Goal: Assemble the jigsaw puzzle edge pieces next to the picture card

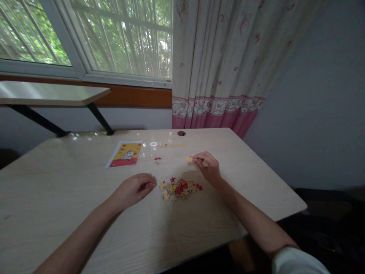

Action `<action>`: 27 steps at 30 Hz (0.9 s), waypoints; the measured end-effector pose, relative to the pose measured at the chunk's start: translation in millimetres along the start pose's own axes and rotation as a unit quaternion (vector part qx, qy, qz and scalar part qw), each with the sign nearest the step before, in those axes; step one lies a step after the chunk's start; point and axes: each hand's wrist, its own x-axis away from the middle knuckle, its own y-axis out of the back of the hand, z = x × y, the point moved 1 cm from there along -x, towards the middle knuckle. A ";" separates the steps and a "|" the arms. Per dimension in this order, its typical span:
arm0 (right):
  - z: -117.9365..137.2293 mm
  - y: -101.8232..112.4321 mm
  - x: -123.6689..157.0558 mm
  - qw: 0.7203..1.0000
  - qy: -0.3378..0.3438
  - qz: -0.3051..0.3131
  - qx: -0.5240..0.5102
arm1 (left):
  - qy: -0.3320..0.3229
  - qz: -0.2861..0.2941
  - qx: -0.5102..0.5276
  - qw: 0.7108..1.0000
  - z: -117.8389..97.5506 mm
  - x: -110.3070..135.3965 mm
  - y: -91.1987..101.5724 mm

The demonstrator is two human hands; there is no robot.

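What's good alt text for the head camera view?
The right hand pinches a yellow puzzle piece over a pale table, with the left hand beside a pile of pieces. Beyond lie a printed picture and a row of pieces.

Right hand (210,167) pinched a yellow puzzle piece (189,160) beyond the puzzle pile (181,188); left hand (137,189), loosely curled, was just left of the pile. Picture sheet (125,155) lay beyond the pile, off left; row of yellow pieces (171,145) lay farther beyond the pile
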 end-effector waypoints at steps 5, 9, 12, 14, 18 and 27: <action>2.6 2.6 0.6 1.000 -0.011 -0.022 0.013 | 0.001 -0.013 -0.060 0.998 2.8 2.2 1.1; 2.7 -1.8 1.9 0.999 -0.038 -0.017 -0.020 | -0.013 -0.011 -0.056 0.998 2.7 1.1 -6.7; -2.1 -11.2 -0.9 0.994 -0.104 0.039 -0.026 | -0.024 -0.011 -0.056 0.998 0.0 0.7 -10.2; -6.3 -20.6 -5.9 0.980 -0.152 0.126 -0.011 | -0.028 -0.012 -0.056 0.998 -1.6 0.6 -10.5; -13.0 -43.7 -19.1 0.948 -0.189 0.254 0.041 | -0.029 -0.009 -0.055 0.998 -3.4 0.2 -9.3; -20.6 -92.7 -22.1 0.923 -0.238 0.296 0.058 | -0.017 -0.005 -0.061 0.998 -9.5 -0.1 -7.6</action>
